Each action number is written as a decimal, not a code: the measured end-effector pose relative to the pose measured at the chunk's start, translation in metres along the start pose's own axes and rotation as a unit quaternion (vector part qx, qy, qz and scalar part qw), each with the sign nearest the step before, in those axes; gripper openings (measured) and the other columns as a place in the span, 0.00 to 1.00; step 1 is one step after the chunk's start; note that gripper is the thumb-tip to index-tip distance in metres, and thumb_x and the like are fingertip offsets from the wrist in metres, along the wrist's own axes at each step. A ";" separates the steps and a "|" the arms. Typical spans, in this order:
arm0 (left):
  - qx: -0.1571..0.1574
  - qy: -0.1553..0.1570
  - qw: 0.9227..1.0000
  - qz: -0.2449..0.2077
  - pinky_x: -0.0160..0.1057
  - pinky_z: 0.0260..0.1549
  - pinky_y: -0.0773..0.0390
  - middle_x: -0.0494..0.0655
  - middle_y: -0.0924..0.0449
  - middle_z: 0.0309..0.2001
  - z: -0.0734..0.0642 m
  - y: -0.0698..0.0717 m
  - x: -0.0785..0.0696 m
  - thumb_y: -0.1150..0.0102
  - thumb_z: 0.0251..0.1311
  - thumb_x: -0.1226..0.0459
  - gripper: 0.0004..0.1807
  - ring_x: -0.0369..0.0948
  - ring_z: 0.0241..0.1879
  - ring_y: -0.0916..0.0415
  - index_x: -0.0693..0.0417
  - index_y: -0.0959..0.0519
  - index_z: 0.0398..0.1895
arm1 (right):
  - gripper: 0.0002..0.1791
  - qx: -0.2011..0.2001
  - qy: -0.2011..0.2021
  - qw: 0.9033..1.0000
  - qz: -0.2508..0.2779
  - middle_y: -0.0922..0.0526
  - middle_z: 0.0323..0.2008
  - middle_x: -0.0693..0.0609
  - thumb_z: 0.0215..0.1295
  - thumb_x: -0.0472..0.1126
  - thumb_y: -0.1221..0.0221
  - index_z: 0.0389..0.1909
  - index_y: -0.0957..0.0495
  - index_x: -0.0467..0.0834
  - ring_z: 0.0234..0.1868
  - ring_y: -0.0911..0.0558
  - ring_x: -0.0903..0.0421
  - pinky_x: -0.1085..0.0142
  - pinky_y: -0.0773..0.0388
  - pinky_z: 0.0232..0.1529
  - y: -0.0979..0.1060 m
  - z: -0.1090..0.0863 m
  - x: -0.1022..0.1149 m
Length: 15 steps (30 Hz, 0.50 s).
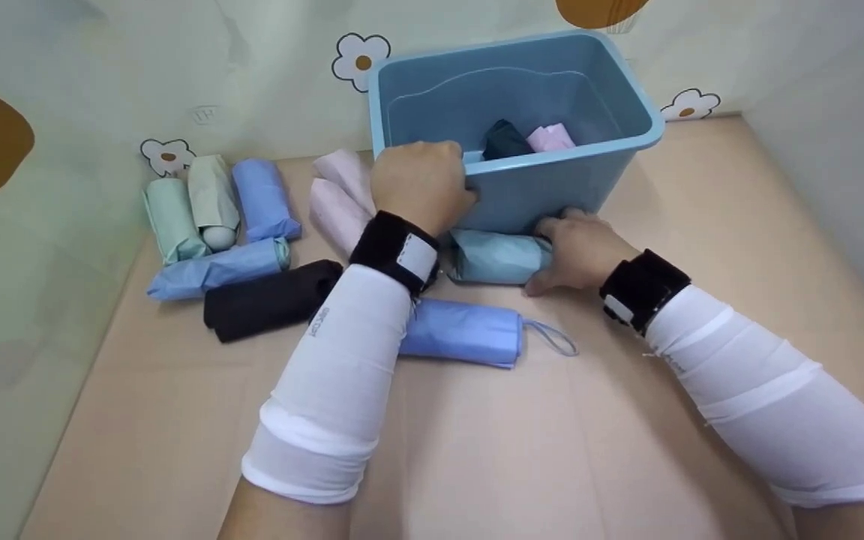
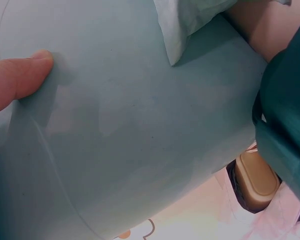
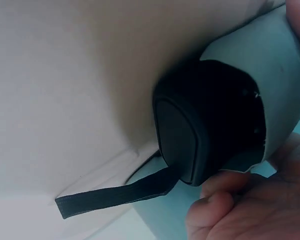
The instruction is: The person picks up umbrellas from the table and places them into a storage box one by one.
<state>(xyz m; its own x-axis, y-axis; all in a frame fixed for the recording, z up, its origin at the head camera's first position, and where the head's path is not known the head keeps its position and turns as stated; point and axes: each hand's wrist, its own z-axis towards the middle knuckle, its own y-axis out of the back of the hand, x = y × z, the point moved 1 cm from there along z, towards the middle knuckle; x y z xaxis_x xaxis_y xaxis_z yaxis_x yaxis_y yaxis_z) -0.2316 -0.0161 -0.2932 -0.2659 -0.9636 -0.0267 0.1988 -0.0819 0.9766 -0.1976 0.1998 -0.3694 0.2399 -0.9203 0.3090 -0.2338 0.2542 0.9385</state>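
Observation:
My left hand grips the near rim of a blue plastic bin, its thumb lying against the bin wall in the left wrist view. Just in front of the bin, a folded teal umbrella lies on its side. Around its right end my right hand curls, thumb on the near side and fingers on the bin side. The right wrist view shows the umbrella's black handle end with a dark wrist strap hanging loose.
A dark bundle and a pink one lie inside the bin. Left of it are folded umbrellas: pink, black, and several blue and green ones. A blue umbrella with a loop lies nearer. Walls border the table.

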 end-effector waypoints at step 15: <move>0.002 0.000 1.000 -0.001 0.54 0.36 0.17 0.48 0.11 0.34 0.000 0.001 0.000 0.34 0.59 0.47 0.16 0.51 0.37 0.14 0.50 0.14 0.36 | 0.30 -0.022 0.025 0.998 0.060 0.17 0.48 0.39 0.51 0.49 0.21 0.51 0.18 0.38 0.54 0.24 0.42 0.45 0.29 0.62 0.003 -0.004 -0.007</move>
<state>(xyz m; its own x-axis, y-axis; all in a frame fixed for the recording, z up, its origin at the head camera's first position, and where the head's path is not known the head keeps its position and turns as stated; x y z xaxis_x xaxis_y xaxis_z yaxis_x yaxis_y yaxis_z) -0.2311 -0.0158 -0.2922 -0.2662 -0.9635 -0.0286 0.1954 -0.0830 0.9772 -0.1964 0.2086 -0.3680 0.2591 -0.8670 0.4256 -0.2227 0.3752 0.8998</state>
